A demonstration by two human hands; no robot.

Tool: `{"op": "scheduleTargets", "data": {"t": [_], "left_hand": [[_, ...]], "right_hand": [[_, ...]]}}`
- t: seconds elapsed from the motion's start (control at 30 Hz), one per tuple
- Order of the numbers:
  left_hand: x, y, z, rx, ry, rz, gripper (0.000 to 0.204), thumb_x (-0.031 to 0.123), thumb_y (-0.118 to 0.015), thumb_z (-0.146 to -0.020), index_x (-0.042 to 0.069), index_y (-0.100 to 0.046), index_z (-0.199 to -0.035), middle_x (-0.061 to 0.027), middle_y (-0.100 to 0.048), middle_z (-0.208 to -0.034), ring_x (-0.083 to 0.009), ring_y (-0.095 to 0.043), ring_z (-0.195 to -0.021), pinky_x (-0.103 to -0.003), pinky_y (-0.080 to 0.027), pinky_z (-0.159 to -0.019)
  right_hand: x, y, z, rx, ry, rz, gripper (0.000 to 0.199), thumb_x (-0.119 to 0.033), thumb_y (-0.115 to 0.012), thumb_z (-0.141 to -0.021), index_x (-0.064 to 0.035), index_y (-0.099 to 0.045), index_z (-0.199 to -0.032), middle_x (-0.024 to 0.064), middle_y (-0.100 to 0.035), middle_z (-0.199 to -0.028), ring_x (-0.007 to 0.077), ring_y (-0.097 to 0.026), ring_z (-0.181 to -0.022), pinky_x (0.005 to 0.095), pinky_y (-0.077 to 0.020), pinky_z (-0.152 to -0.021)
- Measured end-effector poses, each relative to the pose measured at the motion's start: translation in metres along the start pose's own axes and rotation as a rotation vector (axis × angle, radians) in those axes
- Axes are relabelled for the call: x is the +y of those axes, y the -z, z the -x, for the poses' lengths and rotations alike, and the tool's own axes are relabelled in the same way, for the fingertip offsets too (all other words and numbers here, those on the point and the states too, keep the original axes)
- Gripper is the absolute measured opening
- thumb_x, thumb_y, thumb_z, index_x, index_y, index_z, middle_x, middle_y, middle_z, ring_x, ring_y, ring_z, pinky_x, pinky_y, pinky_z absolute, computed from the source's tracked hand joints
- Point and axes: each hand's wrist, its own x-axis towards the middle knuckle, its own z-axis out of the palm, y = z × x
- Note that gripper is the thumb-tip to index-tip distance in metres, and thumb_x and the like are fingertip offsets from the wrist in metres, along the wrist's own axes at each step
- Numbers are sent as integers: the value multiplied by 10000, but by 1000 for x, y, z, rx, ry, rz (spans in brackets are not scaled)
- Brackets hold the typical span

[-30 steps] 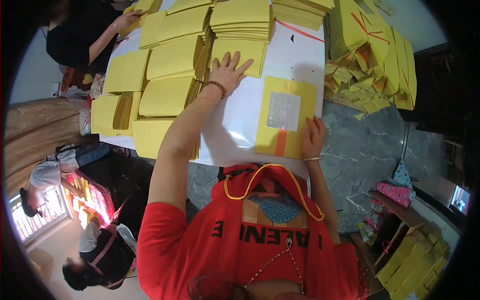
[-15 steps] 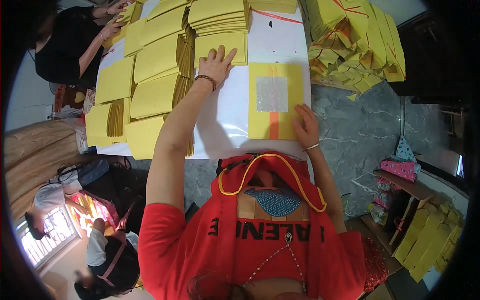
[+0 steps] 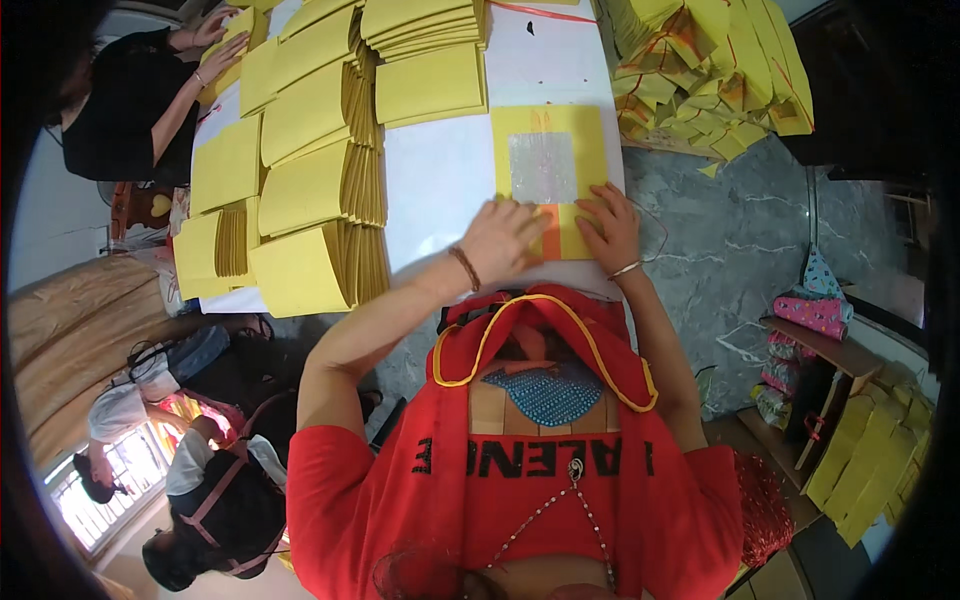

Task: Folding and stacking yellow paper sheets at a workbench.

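Flat on the white-covered table lies a sheet or stack of yellow paper [image 3: 588, 150] with a silver square [image 3: 540, 168] and an orange strip [image 3: 551, 245] below it. My left hand [image 3: 503, 237] rests on its lower left part, fingers apart and slightly bent, the tips near the orange strip. At the lower right edge, my right hand [image 3: 612, 230] lies with its fingers and thumb spread on the paper. Whether either hand lifts an edge cannot be made out. A stack of folded yellow paper [image 3: 430, 85] sits beyond my left hand, apart from it.
Several stacks of folded yellow paper [image 3: 305, 185] line the left of the white table [image 3: 425, 190]. Tied yellow bundles [image 3: 740, 65] sit beyond its right edge. A co-worker [image 3: 130, 100] handles yellow paper at far left; other people [image 3: 225, 500] are at lower left.
My left hand has left the folded stack at the back and come down to the near part of the silver-marked paper. My right hand has shifted slightly onto that paper.
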Motion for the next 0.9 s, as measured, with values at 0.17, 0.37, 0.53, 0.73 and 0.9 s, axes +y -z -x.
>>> {"op": "scheduleTargets", "data": {"t": [0.17, 0.37, 0.53, 0.73, 0.9], "left_hand": [[6, -15, 13, 3, 7, 10, 482, 271, -690, -674, 83, -551, -1096, -87, -511, -1049, -261, -488, -953, -353, -414, -782], [-5, -10, 10, 4, 55, 368, 288, 166, -673, -714, 58, -602, -971, -107, -565, -906, -287, -545, -852, -348, -453, -737], [-10, -13, 8, -2, 96, 551, 131, 165, -625, -772, 46, -622, -827, -91, -591, -817, -279, -564, -815, -354, -450, -744], [-14, -14, 7, -45, 118, 592, 141, 178, -572, -820, 47, -624, -831, -90, -593, -792, -281, -566, -795, -361, -445, -740], [-15, -17, 6, -25, 126, 545, 143, 159, -589, -819, 18, -614, -826, -117, -582, -777, -296, -563, -751, -360, -454, -678]], "right_hand": [[3, -2, -2, 33, -8, -96, 211, -222, -582, -808, -146, -651, -993, 48, -539, -1175, 262, -418, -1198, 402, -287, -973], [18, -5, -6, 36, -161, -474, 301, -238, -425, -917, -53, -661, -943, 87, -569, -1142, 280, -409, -1206, 367, -301, -1002], [25, -7, -5, 15, -178, -563, 437, -302, -310, -954, -32, -654, -962, 98, -560, -1160, 279, -404, -1208, 365, -280, -1018], [24, -7, -5, 26, -181, -574, 492, -324, -259, -959, -28, -652, -971, 110, -562, -1154, 282, -397, -1210, 361, -268, -1027], [24, -8, -5, 28, -193, -621, 494, -322, -247, -960, -37, -649, -990, 109, -564, -1151, 280, -391, -1214, 358, -264, -1030]]}}
